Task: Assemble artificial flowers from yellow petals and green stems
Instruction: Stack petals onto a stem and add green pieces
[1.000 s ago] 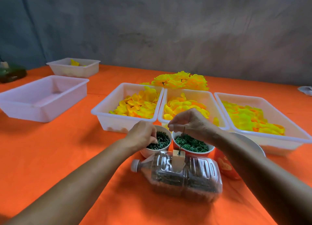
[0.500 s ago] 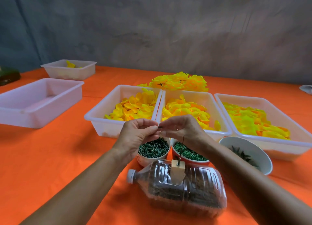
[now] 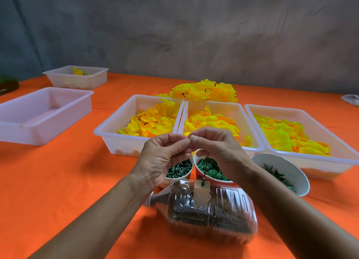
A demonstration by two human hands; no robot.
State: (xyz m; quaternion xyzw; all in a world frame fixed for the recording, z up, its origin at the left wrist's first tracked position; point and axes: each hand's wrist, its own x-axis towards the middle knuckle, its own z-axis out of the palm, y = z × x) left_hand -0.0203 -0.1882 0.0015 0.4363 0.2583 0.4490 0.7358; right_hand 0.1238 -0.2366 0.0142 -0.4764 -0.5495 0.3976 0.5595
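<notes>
Bottle [image 3: 209, 212], cups, tubs: unlabelled.

Hands brought together above the cups.

The left hand [image 3: 162, 157], a second ago dipped into the cup of green pegs [image 3: 179, 170], now sits raised in front of the petal trays, fingertips meeting those of the right hand [image 3: 215, 148]. The right hand has lifted from over the cup of green rings [image 3: 211, 171]; a thin dark stem [image 3: 206, 166] hangs from its pinch down to the block on the bottle [image 3: 213, 212].
</notes>
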